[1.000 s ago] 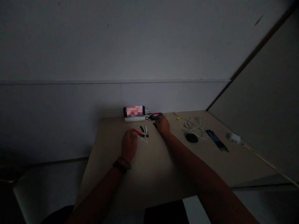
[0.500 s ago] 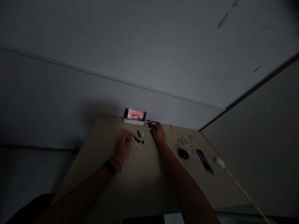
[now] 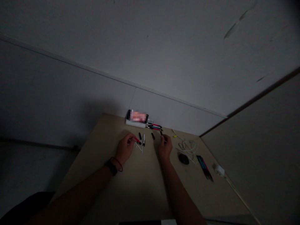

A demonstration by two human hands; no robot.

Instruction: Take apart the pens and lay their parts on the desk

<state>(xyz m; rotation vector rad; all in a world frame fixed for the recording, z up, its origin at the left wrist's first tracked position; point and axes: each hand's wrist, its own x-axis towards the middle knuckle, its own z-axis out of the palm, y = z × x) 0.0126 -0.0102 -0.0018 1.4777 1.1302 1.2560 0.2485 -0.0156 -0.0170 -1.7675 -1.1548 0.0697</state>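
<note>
My left hand [image 3: 125,147] is closed, its fingertips pinching a red pen part [image 3: 137,140] with a dark end. My right hand [image 3: 165,147] is closed around a slim black pen part [image 3: 161,132] that points up toward the wall. Between the hands lie a white-and-black pen part [image 3: 143,140], a small black pen piece [image 3: 140,136] and another black piece [image 3: 153,136]. Thin white sticks like pen refills [image 3: 142,148] lie beside my left fingertips. Several pens [image 3: 154,126] in red, black and blue lie behind, near the wall.
A phone [image 3: 138,116] leans on a white block [image 3: 134,124] against the wall. To the right are a coiled white cable [image 3: 188,145], a black mouse [image 3: 183,158], a row of pens [image 3: 205,168] and a white plug [image 3: 219,170]. The table [image 3: 140,187] meets the wall.
My right hand has drawn back from the pens by the wall, toward me and slightly right, with a black pen part in it. A black piece on the table is now uncovered.
</note>
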